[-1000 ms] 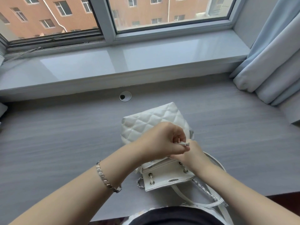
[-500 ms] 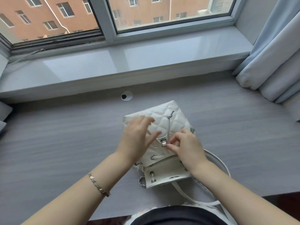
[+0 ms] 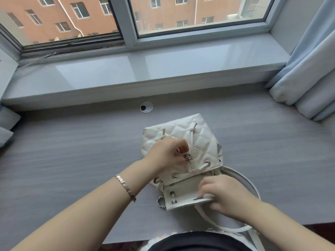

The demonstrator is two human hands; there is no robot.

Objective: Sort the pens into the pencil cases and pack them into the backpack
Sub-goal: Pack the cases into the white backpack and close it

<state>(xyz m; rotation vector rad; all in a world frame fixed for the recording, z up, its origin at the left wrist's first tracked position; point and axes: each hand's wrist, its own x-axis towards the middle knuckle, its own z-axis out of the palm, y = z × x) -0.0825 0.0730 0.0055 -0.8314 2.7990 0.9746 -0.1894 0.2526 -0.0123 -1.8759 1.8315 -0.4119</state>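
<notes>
A small white quilted backpack (image 3: 203, 136) lies flat on the grey desk (image 3: 72, 151), bottom toward the window, drawstring mouth toward me. Its flap (image 3: 183, 198) is folded open toward me, with a silver chain at its left. My left hand (image 3: 166, 154) rests on the bag's front, fingers curled and pinching the drawstring by the silver toggle (image 3: 187, 157). My right hand (image 3: 223, 192) grips the right end of the open flap, fingers on top of it. The white shoulder straps (image 3: 252, 185) loop out to the right. No pens or pencil cases are visible.
A round cable grommet (image 3: 146, 107) sits in the desk behind the bag. A grey windowsill (image 3: 145, 69) runs along the back. Light blue curtains (image 3: 308, 73) hang at the right. A pale cushion edge (image 3: 7, 124) shows at far left.
My left hand has curled onto the drawstring at the toggle. My right hand moved from the bag's mouth down onto the flap. The drawstring ends now lie on the quilted front.
</notes>
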